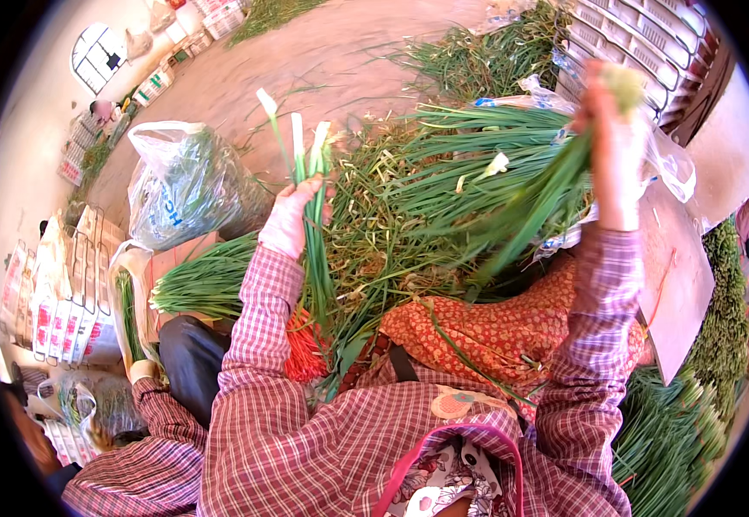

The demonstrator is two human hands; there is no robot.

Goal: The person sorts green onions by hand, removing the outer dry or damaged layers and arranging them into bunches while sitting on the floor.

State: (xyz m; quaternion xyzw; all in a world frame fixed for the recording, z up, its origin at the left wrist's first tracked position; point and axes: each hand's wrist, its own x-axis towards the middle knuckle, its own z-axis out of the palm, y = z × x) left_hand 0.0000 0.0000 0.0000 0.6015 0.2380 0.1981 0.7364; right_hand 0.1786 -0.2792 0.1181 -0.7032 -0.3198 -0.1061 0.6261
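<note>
My left hand point(288, 220) is closed round a few garlic chives point(317, 250), their pale ends sticking up above the fingers and their green leaves hanging down. Up at the right, blurred by motion, my right hand point(611, 142) grips a bunch of garlic chives point(555, 194). Its pale ends are at the top, and the leaves sweep down to the left. Below and beside it lies a large pile of garlic chives point(469, 159) on clear plastic. Trimmed leaves and dry scraps point(374, 228) cover the ground between my hands. Red ties point(305, 346) hang below my left wrist.
A filled plastic bag point(180, 185) and another bunch of chives point(211, 277) are on the left, near a second person's sleeve point(163, 470). White crates point(633, 47) stand at the upper right. A board point(674, 284) and more chives point(667, 439) lie to my right.
</note>
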